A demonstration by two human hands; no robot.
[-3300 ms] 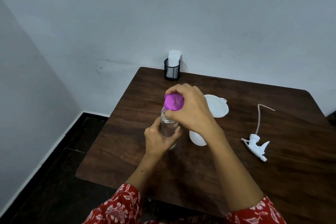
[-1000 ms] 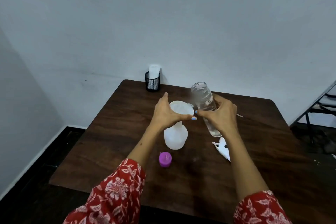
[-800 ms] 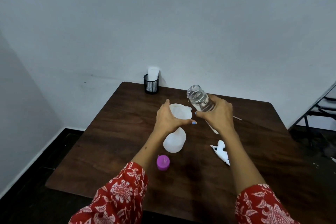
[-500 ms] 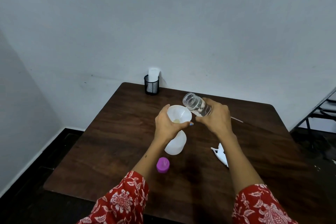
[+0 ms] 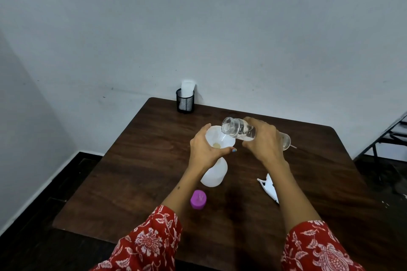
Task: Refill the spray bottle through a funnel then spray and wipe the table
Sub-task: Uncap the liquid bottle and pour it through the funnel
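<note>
1. Purple cap [image 5: 198, 199], nearest the tabletop's [image 5: 132, 182] near edge, stands loose in front of the white spray bottle [image 5: 213, 174]; the trigger head [image 5: 269, 187] lies to the right of them.
2. Left hand [image 5: 203, 149], fingers curled, grips the spray bottle's neck just under the funnel [image 5: 217, 138] seated in it.
3. Right hand [image 5: 265, 141] is wrapped round the clear water bottle [image 5: 239, 131], whose long axis lies nearly level, mouth pointing left over the funnel's right rim, base toward the right edge.
4. Judgement: the pour depends on keeping that mouth above the funnel bowl.
5. Mesh cup [image 5: 185, 101] stands at the far edge.
</note>
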